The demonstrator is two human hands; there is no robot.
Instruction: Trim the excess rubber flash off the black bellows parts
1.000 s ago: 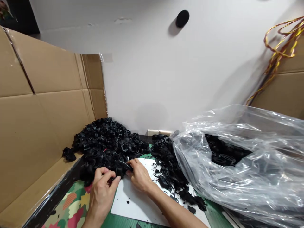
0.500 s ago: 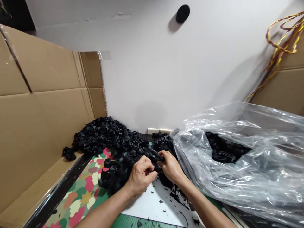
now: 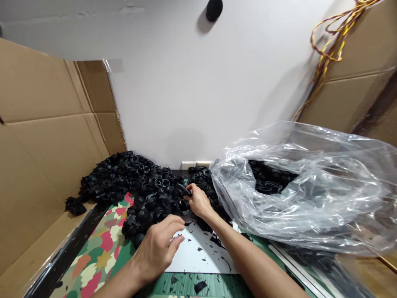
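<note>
My left hand [image 3: 159, 242] is over the white sheet [image 3: 198, 252], thumb and fingers apart, with nothing visible in it. It is beside the near edge of a heap of ribbed black rubber parts [image 3: 145, 211], some showing ring-shaped ends. Farther forward, my right hand [image 3: 200, 202] is closed around a slim, dark, pen-like tool [image 3: 183, 189] that points up and left over the heap. What kind of tool it is, I cannot tell. Small black scraps [image 3: 200, 286] lie scattered on the sheet and the green surface.
Cardboard [image 3: 52, 145] stands along the left. A clear plastic bag [image 3: 325, 207] with black parts inside fills the right side. Behind is a pale wall [image 3: 173, 82]. Twisted yellow and brown wires [image 3: 322, 62] hang at upper right. Patterned paper [image 3: 102, 248] lies at left.
My left hand has drawn back toward me and its fingers have opened. The right hand keeps the dark tool, now over the heap and away from the left hand. The view has turned right.
</note>
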